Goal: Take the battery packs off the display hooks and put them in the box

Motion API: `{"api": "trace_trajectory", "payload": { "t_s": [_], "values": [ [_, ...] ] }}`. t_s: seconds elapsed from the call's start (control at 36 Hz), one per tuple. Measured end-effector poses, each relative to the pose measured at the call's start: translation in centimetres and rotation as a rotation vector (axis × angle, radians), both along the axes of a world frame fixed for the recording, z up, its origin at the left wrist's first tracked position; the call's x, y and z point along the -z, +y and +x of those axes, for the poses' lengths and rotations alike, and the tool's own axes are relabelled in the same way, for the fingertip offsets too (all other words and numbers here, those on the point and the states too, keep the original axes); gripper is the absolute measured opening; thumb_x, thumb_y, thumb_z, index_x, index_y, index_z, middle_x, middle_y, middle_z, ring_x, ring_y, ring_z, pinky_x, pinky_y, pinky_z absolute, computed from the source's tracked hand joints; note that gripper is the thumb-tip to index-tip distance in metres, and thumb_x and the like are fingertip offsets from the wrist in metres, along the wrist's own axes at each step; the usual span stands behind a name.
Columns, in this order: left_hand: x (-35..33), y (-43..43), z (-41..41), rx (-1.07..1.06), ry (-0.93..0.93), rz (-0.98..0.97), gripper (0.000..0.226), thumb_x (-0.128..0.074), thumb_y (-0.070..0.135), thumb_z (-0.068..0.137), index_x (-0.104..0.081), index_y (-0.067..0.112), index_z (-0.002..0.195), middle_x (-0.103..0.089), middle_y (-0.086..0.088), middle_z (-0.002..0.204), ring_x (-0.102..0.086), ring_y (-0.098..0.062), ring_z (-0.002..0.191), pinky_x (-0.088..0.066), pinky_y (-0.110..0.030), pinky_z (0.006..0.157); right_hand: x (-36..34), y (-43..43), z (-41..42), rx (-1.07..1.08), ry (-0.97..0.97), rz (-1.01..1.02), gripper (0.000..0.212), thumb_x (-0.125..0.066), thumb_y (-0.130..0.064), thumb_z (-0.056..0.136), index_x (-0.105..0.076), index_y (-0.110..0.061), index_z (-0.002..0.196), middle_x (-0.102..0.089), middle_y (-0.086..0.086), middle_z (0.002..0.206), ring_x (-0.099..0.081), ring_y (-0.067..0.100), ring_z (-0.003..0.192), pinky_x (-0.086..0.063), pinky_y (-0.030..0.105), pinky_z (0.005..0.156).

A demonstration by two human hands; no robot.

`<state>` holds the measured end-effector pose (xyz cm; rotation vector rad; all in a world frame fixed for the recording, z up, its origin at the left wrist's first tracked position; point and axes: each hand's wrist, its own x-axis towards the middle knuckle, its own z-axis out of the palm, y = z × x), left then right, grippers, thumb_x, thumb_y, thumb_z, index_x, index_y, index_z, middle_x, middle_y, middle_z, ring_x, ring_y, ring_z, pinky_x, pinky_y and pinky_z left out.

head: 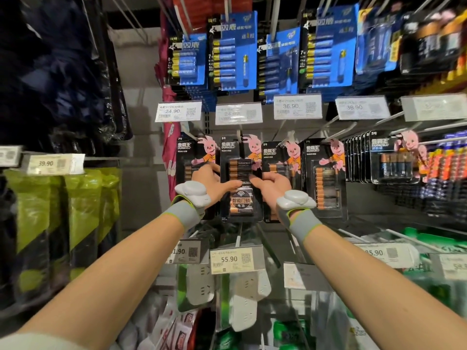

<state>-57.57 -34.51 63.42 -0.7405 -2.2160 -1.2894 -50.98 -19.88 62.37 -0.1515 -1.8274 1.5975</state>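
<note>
A black Duracell battery pack point(240, 170) with a pink bunny on its card hangs on a display hook point(238, 134) in the middle row. My left hand point(211, 181) grips its left edge, thumb across the front. My right hand point(274, 185) grips its right edge the same way. More black Duracell packs hang on either side: one at the left point(188, 157), two at the right point(276, 157) point(326, 178). Blue battery packs point(233, 51) hang on the row above. No box is in view.
Price tags point(237, 113) stick out on hook ends above and below point(231, 260) my hands. White power strips point(242, 299) hang underneath. Dark bags point(58, 79) and green packs point(83, 215) fill the left rack. More battery packs point(390, 157) crowd the right.
</note>
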Motion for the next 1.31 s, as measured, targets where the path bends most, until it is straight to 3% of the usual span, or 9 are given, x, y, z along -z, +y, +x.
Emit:
{"api": "trace_trajectory", "payload": {
  "t_s": [0.33,0.47,0.58,0.78,0.92,1.06,1.14,1.22,1.31],
  "values": [
    [0.9,-0.3,-0.2,-0.024,0.045,0.022,0.054,-0.084,0.047,0.070,-0.053,0.018,0.102,-0.063,0.002,0.080,-0.065,-0.019,0.080,-0.056,-0.042,0.077,0.6,0.1,-0.7,0.031,-0.007,0.103,0.014,-0.070,-0.027,0.084,-0.060,-0.018,0.090,-0.068,0.004,0.082,-0.068,0.029,0.088,-0.054,0.043,0.087],
    [1.3,-0.2,0.1,-0.024,0.054,0.021,0.051,-0.082,0.047,0.073,-0.053,0.020,0.105,-0.065,0.003,0.091,-0.062,-0.012,0.082,-0.043,-0.020,0.063,1.1,0.0,-1.0,0.072,-0.014,0.099,0.023,-0.072,-0.031,0.081,-0.064,-0.016,0.096,-0.071,0.003,0.085,-0.068,0.027,0.087,-0.054,0.044,0.087],
    [1.4,-0.2,0.4,-0.006,0.041,0.030,0.048,-0.081,0.044,0.075,-0.049,0.022,0.103,-0.060,0.011,0.084,-0.055,-0.001,0.073,-0.036,-0.012,0.057,1.1,0.0,-1.1,0.096,-0.037,0.104,0.031,-0.072,-0.034,0.079,-0.066,-0.015,0.102,-0.072,0.005,0.090,-0.068,0.027,0.089,-0.054,0.045,0.088],
    [1.4,-0.4,0.8,-0.005,0.047,0.004,0.049,-0.080,0.042,0.077,-0.051,0.019,0.108,-0.062,0.008,0.091,-0.059,-0.010,0.081,-0.041,-0.023,0.070,1.3,-0.6,-0.7,0.105,-0.046,0.072,0.037,-0.072,-0.031,0.082,-0.064,-0.009,0.111,-0.071,0.008,0.098,-0.068,0.027,0.092,-0.054,0.042,0.089],
    [1.6,-0.4,1.0,-0.016,0.044,0.027,0.051,-0.080,0.044,0.077,-0.054,0.017,0.112,-0.061,0.009,0.090,-0.058,-0.011,0.084,-0.043,-0.025,0.075,1.2,-0.6,-0.8,0.116,-0.046,0.038,0.023,-0.076,-0.030,0.078,-0.064,-0.015,0.091,-0.070,0.009,0.091,-0.068,0.030,0.091,-0.055,0.046,0.088],
    [1.5,-0.9,1.3,-0.005,0.041,0.029,0.052,-0.079,0.042,0.078,-0.057,0.014,0.115,-0.064,0.004,0.094,-0.061,-0.014,0.085,-0.044,-0.025,0.073,1.4,-0.6,0.4,0.169,-0.067,0.063,0.033,-0.074,-0.035,0.080,-0.061,-0.014,0.101,-0.066,0.005,0.090,-0.066,0.025,0.087,-0.054,0.040,0.088],
    [1.7,-1.4,1.4,0.027,0.003,0.067,0.042,-0.079,0.038,0.079,-0.060,0.015,0.108,-0.069,0.001,0.089,-0.067,-0.020,0.086,-0.057,-0.038,0.079,1.8,-0.8,1.5,0.201,-0.110,0.110,0.047,-0.072,-0.040,0.081,-0.057,-0.014,0.117,-0.061,-0.001,0.094,-0.057,0.019,0.086,-0.049,0.038,0.095],
    [2.8,-2.3,2.8,0.047,-0.025,0.089,0.030,-0.076,0.034,0.083,-0.061,0.016,0.102,-0.069,0.002,0.086,-0.068,-0.021,0.086,-0.059,-0.044,0.079,2.4,-1.2,3.6,0.184,-0.123,0.145,0.051,-0.069,-0.030,0.086,-0.051,-0.012,0.131,-0.058,0.002,0.109,-0.053,0.015,0.100,-0.040,0.027,0.097],
    [3.6,-2.7,4.0,0.058,-0.051,0.101,0.022,-0.071,0.027,0.087,-0.062,0.013,0.102,-0.062,0.007,0.081,-0.066,-0.020,0.086,-0.059,-0.044,0.080,2.7,-2.1,5.2,0.190,-0.100,0.158,0.043,-0.069,-0.025,0.086,-0.055,-0.012,0.125,-0.062,0.002,0.110,-0.056,0.017,0.100,-0.043,0.028,0.097]
  ]
}}
